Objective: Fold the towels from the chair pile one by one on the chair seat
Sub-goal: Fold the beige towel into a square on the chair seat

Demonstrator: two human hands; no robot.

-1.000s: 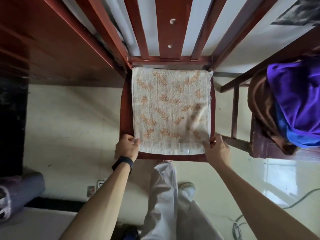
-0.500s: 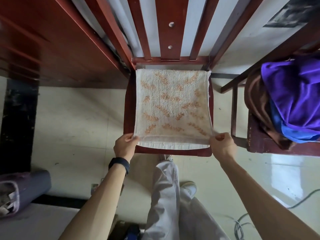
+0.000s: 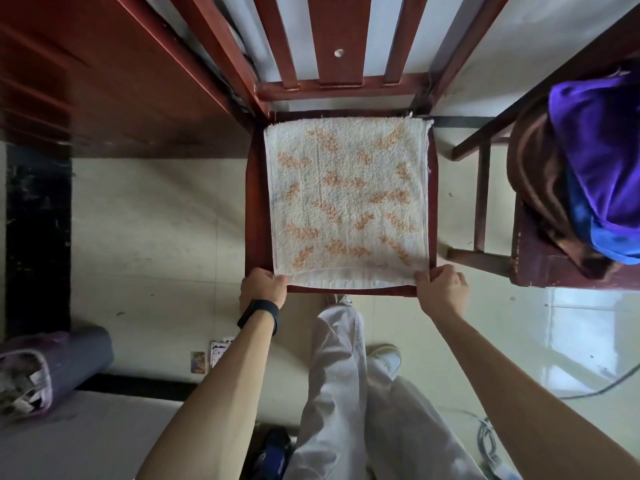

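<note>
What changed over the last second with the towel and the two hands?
The towel near the right hand was rumpled and blurred a second ago; it now lies flat and taut on the chair seat. The left hand and right hand kept pinching its near corners throughout. The purple and blue pile on the neighbouring chair did not move.

No legible text or labels anywhere.

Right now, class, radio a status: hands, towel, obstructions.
Left hand and right hand each pinch a near corner. Patterned towel flat on chair seat. Towel pile aside, not obstructing.
</note>
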